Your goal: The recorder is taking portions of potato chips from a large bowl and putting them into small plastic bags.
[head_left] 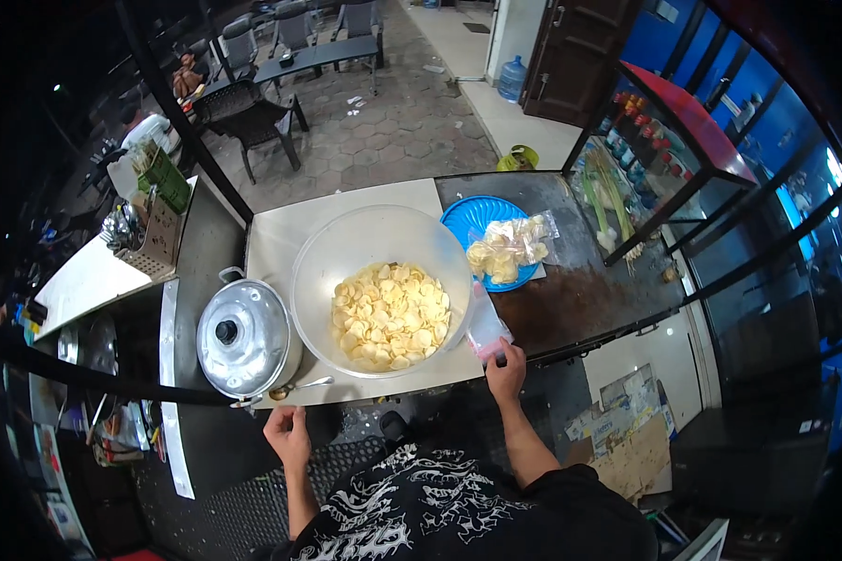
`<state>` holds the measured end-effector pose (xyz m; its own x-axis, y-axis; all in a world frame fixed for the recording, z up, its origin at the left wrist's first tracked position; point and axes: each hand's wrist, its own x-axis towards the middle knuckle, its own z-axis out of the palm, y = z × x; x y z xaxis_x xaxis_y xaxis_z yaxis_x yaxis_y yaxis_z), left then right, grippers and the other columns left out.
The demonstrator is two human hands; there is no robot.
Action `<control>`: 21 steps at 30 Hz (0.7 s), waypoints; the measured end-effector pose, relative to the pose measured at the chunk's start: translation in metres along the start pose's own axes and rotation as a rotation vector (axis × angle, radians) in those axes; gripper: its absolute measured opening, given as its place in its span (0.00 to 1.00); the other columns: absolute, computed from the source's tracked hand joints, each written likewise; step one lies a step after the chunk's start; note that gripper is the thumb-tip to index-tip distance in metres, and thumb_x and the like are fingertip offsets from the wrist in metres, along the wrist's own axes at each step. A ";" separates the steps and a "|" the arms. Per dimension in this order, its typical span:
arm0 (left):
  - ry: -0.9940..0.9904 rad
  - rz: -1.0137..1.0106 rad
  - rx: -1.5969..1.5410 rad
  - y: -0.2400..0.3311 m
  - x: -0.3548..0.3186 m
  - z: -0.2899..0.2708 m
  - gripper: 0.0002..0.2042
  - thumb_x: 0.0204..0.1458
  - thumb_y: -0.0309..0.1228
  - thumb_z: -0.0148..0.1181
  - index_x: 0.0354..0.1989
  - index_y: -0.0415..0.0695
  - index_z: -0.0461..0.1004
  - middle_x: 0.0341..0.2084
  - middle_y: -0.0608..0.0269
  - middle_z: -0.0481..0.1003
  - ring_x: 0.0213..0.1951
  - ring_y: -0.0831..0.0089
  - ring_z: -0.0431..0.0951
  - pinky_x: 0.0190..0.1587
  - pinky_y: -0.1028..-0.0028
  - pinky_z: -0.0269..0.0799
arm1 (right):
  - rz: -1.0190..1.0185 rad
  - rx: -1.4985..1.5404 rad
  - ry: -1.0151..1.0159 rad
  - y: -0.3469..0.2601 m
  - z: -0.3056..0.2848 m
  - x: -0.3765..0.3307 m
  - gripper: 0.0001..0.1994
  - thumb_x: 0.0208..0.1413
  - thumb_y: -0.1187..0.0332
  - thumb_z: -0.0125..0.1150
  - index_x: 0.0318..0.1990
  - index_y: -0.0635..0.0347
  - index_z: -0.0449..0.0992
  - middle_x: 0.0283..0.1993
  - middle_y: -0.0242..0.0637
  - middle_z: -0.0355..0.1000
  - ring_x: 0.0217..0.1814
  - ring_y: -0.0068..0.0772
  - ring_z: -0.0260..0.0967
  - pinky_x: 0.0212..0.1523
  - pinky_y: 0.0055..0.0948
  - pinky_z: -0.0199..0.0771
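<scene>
A large translucent round tub (384,224) stands on the white counter, with many thin pale-yellow chips (390,316) in its bottom. My right hand (506,374) is closed on the near end of a clear plastic packet with pink on it (486,329), at the counter's front edge right of the tub. In front of the counter, my left hand (288,436) is closed, fingers curled together; whether anything is in it I cannot make out. Just beyond it lie metal spoons (311,383), next to a lidded silver pot (243,338).
A blue plate (482,213) behind the packet bears clear bags of pale chips (510,251). A glass display case (660,150) with bottles and green stalks stands at the right. Cutlery in a basket (150,238) sits at the left. Black posts frame the stall.
</scene>
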<state>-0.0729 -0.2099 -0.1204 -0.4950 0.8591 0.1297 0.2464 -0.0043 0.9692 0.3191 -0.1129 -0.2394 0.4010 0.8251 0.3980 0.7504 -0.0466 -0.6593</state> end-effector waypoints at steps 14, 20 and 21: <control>0.033 -0.032 -0.101 -0.018 0.011 -0.039 0.07 0.54 0.22 0.56 0.24 0.36 0.70 0.20 0.69 0.71 0.23 0.86 0.67 0.27 0.85 0.60 | -0.357 -0.287 -0.288 0.011 -0.009 0.005 0.11 0.44 0.72 0.58 0.38 0.58 0.74 0.36 0.39 0.68 0.43 0.44 0.63 0.47 0.41 0.64; 0.075 0.001 -0.109 -0.013 0.001 -0.023 0.07 0.53 0.22 0.57 0.24 0.36 0.70 0.20 0.70 0.71 0.23 0.86 0.67 0.27 0.86 0.60 | -0.349 -0.240 -0.215 0.008 -0.013 0.017 0.13 0.43 0.72 0.59 0.40 0.59 0.74 0.38 0.39 0.69 0.44 0.44 0.64 0.46 0.41 0.64; 0.082 -0.005 -0.106 -0.009 -0.002 -0.017 0.07 0.53 0.22 0.57 0.24 0.36 0.70 0.20 0.70 0.71 0.23 0.86 0.67 0.27 0.86 0.60 | -0.349 -0.236 -0.217 0.012 -0.014 0.019 0.13 0.43 0.72 0.59 0.40 0.59 0.74 0.38 0.39 0.69 0.44 0.44 0.64 0.46 0.41 0.64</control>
<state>-0.0881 -0.2203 -0.1258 -0.5637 0.8144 0.1378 0.1567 -0.0583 0.9859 0.3432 -0.1054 -0.2314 0.0035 0.9117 0.4109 0.9298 0.1483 -0.3369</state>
